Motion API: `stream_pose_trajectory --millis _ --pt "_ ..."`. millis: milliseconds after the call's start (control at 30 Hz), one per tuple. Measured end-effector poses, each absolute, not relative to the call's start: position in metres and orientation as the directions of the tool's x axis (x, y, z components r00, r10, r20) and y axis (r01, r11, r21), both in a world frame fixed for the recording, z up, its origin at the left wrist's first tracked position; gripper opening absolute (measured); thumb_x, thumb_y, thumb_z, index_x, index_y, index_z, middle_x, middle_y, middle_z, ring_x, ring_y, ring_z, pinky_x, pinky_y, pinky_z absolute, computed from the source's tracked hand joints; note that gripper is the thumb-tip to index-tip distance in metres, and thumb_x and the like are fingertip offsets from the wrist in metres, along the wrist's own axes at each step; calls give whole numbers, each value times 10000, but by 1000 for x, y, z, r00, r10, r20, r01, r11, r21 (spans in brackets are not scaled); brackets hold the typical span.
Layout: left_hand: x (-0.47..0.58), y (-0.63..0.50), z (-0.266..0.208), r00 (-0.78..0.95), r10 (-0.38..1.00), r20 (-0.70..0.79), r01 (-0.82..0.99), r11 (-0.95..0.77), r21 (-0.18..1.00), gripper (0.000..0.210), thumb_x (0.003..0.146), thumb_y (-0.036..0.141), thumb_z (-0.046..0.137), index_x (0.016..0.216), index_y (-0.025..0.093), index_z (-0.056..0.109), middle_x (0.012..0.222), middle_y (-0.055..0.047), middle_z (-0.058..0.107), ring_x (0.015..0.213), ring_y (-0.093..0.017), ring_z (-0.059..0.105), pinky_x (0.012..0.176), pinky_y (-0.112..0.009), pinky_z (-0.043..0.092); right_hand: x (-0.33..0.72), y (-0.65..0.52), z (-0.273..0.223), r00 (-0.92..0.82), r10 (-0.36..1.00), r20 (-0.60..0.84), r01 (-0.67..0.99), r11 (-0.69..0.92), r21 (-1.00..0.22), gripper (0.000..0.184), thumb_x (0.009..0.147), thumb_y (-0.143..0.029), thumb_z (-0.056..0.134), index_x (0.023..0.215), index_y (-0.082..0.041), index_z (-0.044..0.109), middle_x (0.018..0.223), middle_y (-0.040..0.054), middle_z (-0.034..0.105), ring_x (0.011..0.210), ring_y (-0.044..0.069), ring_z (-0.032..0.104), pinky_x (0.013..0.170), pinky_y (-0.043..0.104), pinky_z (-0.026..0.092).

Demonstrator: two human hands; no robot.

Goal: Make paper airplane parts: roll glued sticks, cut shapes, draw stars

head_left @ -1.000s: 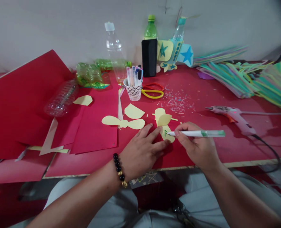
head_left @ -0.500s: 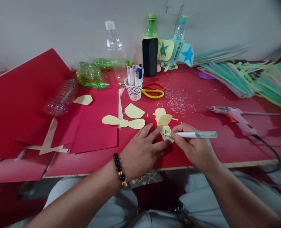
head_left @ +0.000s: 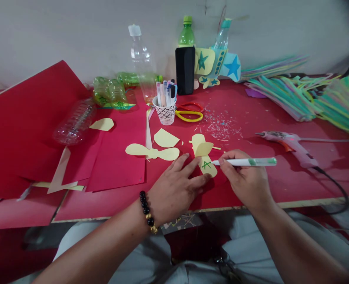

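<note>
A green marker (head_left: 245, 161) with a white barrel is pinched in my right hand (head_left: 248, 179), its tip at the right side of a green star outline. That star is drawn on the lower lobe of a small pale yellow paper cutout (head_left: 209, 167), one flap of which stands up. My left hand (head_left: 179, 185) lies palm down with fingers spread, its fingertips on the cutout's left edge. Left of the cutout lie a yellow propeller-shaped paper piece (head_left: 152, 151) and a yellow paper offcut (head_left: 166, 138).
A patterned cup of markers (head_left: 165, 112) stands by scissors (head_left: 190, 115). A glue gun (head_left: 291, 144) with a cord lies on the right, before bundled colored strips (head_left: 292, 98). Behind are a black phone (head_left: 185, 71) and plastic bottles (head_left: 141, 59). Red sheets (head_left: 29, 134) cover the left.
My right hand has shifted slightly right and up with the marker. The green lines on the cutout have grown from a small angle into a star shape. My left hand stays put.
</note>
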State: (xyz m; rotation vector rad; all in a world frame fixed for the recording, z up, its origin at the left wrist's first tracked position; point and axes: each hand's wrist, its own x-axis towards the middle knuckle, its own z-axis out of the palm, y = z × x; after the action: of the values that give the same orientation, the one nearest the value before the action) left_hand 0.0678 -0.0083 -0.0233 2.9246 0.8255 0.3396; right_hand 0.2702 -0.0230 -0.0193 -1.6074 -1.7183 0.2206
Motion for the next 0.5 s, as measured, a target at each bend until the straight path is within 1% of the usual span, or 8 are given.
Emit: stream_pose_trajectory --millis 267,367,500 --pt "68 -8 -23 830 527 180 504 -848 163 355 984 265 366 1314 213 486 1285 -34 592 1381 -240 304 1170 -498 153 271 -22 -21 65 914 401 783 202 -588 112 852 -267 573 776 -193 609 631 -25 607 517 104 512 529 228 387" --pt "68 -8 -23 830 529 176 506 -848 158 352 985 274 362 1307 210 491 1304 -46 577 1380 -235 306 1168 -493 164 271 -23 -20 43 920 390 760 223 -610 120 860 -265 560 773 -192 601 633 -30 599 526 100 512 532 221 391" --pt "68 -9 -23 823 539 181 519 -842 149 351 980 283 377 1306 223 491 1317 -62 565 1370 -228 324 1163 -499 180 270 -25 -20 12 927 375 749 240 -618 119 862 -264 559 771 -195 592 603 -44 570 493 89 477 512 215 379"
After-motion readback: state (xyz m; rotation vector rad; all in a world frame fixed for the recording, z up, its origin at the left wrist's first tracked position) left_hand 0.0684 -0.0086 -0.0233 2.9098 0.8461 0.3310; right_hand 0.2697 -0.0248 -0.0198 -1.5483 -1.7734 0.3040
